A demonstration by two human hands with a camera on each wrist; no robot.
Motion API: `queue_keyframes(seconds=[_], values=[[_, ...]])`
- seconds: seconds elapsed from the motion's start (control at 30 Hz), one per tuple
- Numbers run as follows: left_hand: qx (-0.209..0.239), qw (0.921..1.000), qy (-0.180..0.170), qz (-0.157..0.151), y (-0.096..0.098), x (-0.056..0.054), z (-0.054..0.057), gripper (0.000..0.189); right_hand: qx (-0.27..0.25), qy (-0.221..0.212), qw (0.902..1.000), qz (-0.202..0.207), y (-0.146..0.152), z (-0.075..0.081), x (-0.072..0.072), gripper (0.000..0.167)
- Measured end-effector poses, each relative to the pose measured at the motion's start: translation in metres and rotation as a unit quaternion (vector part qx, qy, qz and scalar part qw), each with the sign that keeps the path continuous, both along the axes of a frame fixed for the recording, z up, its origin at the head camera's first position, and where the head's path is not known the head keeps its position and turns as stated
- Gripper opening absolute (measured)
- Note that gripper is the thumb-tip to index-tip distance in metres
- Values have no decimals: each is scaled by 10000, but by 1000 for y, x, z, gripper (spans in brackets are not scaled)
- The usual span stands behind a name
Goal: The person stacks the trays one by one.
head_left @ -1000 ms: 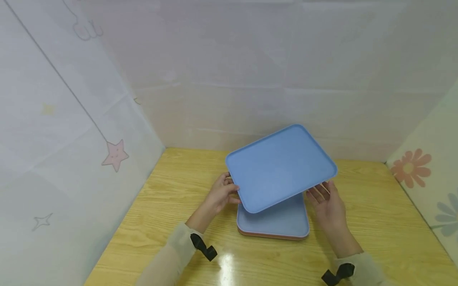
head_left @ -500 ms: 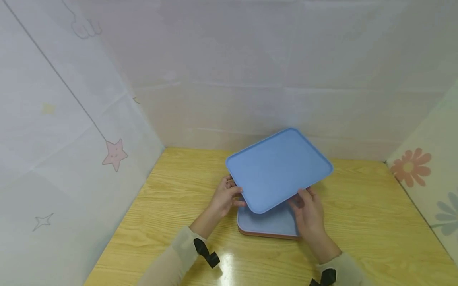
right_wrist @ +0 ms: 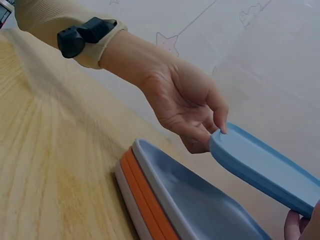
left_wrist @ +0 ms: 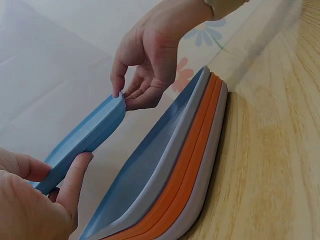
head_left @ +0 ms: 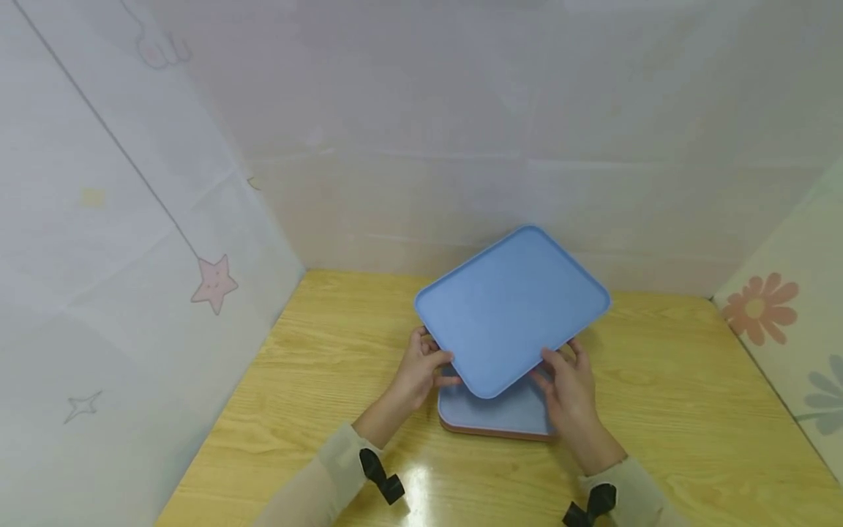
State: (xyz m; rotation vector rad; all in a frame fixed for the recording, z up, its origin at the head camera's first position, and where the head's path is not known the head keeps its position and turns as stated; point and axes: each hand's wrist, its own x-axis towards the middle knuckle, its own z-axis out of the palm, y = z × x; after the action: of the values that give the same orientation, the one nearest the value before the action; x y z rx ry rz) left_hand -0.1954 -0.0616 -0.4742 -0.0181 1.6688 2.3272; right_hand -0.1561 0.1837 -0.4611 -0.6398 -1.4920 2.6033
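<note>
A blue rectangular tray (head_left: 514,307) is held tilted in the air, its near corner pointing toward me. My left hand (head_left: 418,369) pinches its left edge, thumb on top and fingers beneath. On the lower right edge, my right hand (head_left: 571,391) pinches it the same way. Directly below is a stack of trays (left_wrist: 192,165) on the table, apart from the raised one. The top tray of the stack is grey-blue (head_left: 494,410). Orange trays (right_wrist: 145,195) lie under it, with a pale one at the bottom, as the wrist views show.
The wooden table (head_left: 316,351) extends to both sides of the stack. A pale cloth backdrop (head_left: 408,183) rises along its back edge, close behind the raised tray. More printed cloth (head_left: 132,329) stands at the left, and another panel with flowers (head_left: 760,307) at the right.
My right hand has moved left and in, from touching under the tray to pinching its lower edge. The tray has turned a little, its near corner shifting right.
</note>
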Motion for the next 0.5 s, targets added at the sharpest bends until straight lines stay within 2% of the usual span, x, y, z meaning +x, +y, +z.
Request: queue_keyframes(seconds=[0.23,0.5], values=[[49,9998,158,-148,1,5,0,75,67,5,10000,28,6,3,-6,71],[-64,9995,16,-317,-14,3,-1,81,130,-134,9992,367,19,4,-12,72]])
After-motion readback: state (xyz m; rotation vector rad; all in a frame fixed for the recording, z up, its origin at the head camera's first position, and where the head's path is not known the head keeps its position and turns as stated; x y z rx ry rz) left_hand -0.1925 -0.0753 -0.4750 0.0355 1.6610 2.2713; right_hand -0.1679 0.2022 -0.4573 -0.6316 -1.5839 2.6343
